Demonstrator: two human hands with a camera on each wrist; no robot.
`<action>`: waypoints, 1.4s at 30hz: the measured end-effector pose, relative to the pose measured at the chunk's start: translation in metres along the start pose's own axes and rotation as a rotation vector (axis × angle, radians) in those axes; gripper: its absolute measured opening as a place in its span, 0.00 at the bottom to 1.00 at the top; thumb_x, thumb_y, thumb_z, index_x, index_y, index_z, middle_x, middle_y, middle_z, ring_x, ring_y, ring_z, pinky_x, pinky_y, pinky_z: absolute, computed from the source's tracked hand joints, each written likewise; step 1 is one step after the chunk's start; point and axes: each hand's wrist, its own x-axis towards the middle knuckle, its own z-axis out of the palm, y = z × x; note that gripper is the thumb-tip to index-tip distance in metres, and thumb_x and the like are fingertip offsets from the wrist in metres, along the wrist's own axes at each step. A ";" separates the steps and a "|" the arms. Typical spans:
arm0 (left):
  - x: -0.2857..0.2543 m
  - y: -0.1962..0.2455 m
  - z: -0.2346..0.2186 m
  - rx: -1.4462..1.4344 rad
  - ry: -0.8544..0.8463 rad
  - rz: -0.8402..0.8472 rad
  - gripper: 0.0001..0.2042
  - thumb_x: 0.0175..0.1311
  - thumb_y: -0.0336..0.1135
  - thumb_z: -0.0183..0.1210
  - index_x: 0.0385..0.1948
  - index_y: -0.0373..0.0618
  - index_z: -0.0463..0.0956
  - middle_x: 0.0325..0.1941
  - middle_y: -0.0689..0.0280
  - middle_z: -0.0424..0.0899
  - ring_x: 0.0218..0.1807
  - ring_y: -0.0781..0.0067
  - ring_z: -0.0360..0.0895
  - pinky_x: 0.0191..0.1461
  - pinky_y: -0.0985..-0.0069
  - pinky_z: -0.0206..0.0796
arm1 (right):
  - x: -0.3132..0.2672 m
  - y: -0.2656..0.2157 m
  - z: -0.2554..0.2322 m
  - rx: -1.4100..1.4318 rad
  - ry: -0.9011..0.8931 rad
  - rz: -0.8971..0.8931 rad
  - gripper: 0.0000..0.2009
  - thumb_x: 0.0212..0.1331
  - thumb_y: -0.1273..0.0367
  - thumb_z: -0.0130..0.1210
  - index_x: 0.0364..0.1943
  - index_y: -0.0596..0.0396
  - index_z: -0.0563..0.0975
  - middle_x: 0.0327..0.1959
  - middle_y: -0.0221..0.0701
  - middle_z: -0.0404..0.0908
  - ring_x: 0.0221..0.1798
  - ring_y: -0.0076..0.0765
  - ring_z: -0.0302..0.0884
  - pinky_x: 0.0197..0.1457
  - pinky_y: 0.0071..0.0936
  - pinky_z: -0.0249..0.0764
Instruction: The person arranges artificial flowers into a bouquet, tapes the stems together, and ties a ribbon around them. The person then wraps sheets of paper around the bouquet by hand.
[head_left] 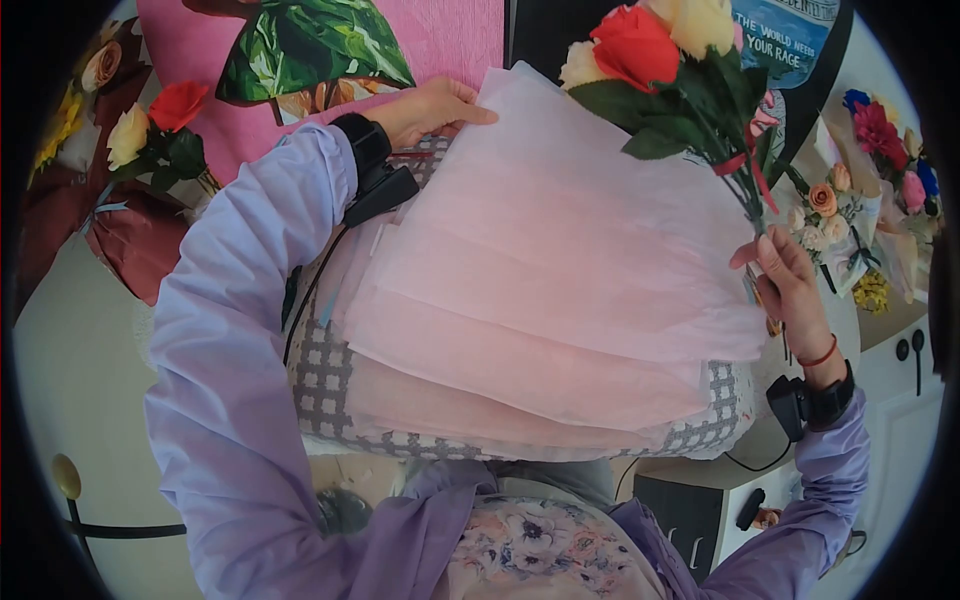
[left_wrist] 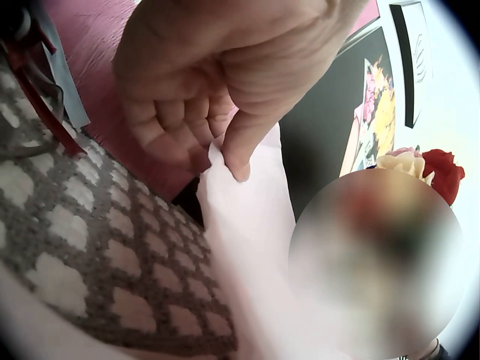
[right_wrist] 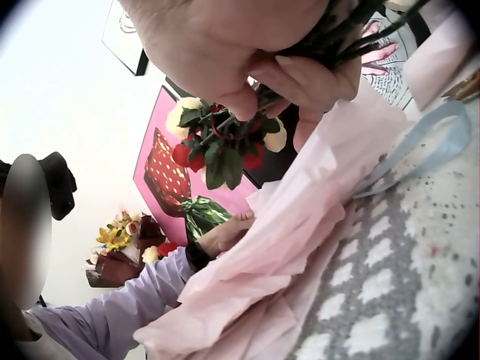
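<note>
Layered sheets of pale pink wrapping paper [head_left: 540, 260] lie fanned over a grey and white patterned cloth [head_left: 325, 385]. At the paper's upper left corner, my left hand [head_left: 432, 112] pinches the edge between thumb and fingers; the left wrist view shows this pinch on the paper [left_wrist: 247, 225] closely. My right hand [head_left: 790, 285] grips the stems of a bouquet [head_left: 690, 100] of red and cream roses with green leaves, tied with a red ribbon [head_left: 735, 163]. The blooms point up and left, above the paper's upper right part. In the right wrist view the bouquet's blooms [right_wrist: 225, 146] hang beyond the fingers.
A wrapped bouquet in dark red paper [head_left: 130, 235] and a red and a cream rose [head_left: 178, 105] stand at left. More bouquets [head_left: 885, 150] are at right. A pink painting [head_left: 450, 40] is behind. A dark-fronted cabinet [head_left: 680, 515] stands lower right. A blue ribbon [right_wrist: 427, 154] lies near the paper.
</note>
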 end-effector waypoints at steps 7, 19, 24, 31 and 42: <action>0.023 -0.023 0.008 -0.047 -0.017 -0.061 0.11 0.55 0.41 0.59 0.27 0.42 0.76 0.20 0.72 0.75 0.17 0.87 0.65 0.17 0.87 0.54 | -0.004 0.019 0.006 -0.019 -0.137 0.209 0.12 0.65 0.57 0.36 0.37 0.50 0.63 0.24 0.30 0.78 0.08 0.10 0.44 0.10 0.10 0.41; -0.005 -0.018 -0.004 -0.027 -0.057 -0.016 0.11 0.59 0.43 0.54 0.33 0.45 0.74 0.22 0.73 0.74 0.16 0.90 0.65 0.14 0.89 0.53 | -0.016 -0.030 0.026 -0.142 -0.178 -0.032 0.13 0.66 0.60 0.37 0.43 0.55 0.65 0.22 0.27 0.74 0.18 0.10 0.51 0.22 0.09 0.48; -0.011 -0.014 0.000 -0.149 -0.112 -0.032 0.12 0.60 0.44 0.53 0.35 0.45 0.73 0.26 0.72 0.76 0.21 0.90 0.68 0.19 0.88 0.58 | 0.000 -0.034 0.048 -0.244 -0.336 -0.090 0.11 0.65 0.63 0.39 0.35 0.57 0.64 0.23 0.25 0.67 0.27 0.19 0.60 0.33 0.17 0.60; -0.016 -0.012 0.003 -0.344 -0.171 -0.091 0.14 0.61 0.46 0.51 0.39 0.45 0.71 0.32 0.70 0.77 0.28 0.88 0.73 0.24 0.87 0.65 | 0.016 -0.005 0.066 -0.339 -0.507 0.076 0.11 0.64 0.63 0.42 0.32 0.58 0.63 0.20 0.30 0.65 0.24 0.25 0.62 0.29 0.24 0.62; -0.032 -0.016 -0.010 -0.315 -0.209 0.061 0.17 0.63 0.46 0.47 0.47 0.45 0.67 0.43 0.68 0.76 0.41 0.82 0.75 0.42 0.81 0.70 | 0.013 -0.003 0.058 -0.505 -0.517 -0.117 0.10 0.61 0.66 0.43 0.38 0.59 0.66 0.22 0.45 0.68 0.28 0.52 0.67 0.33 0.35 0.64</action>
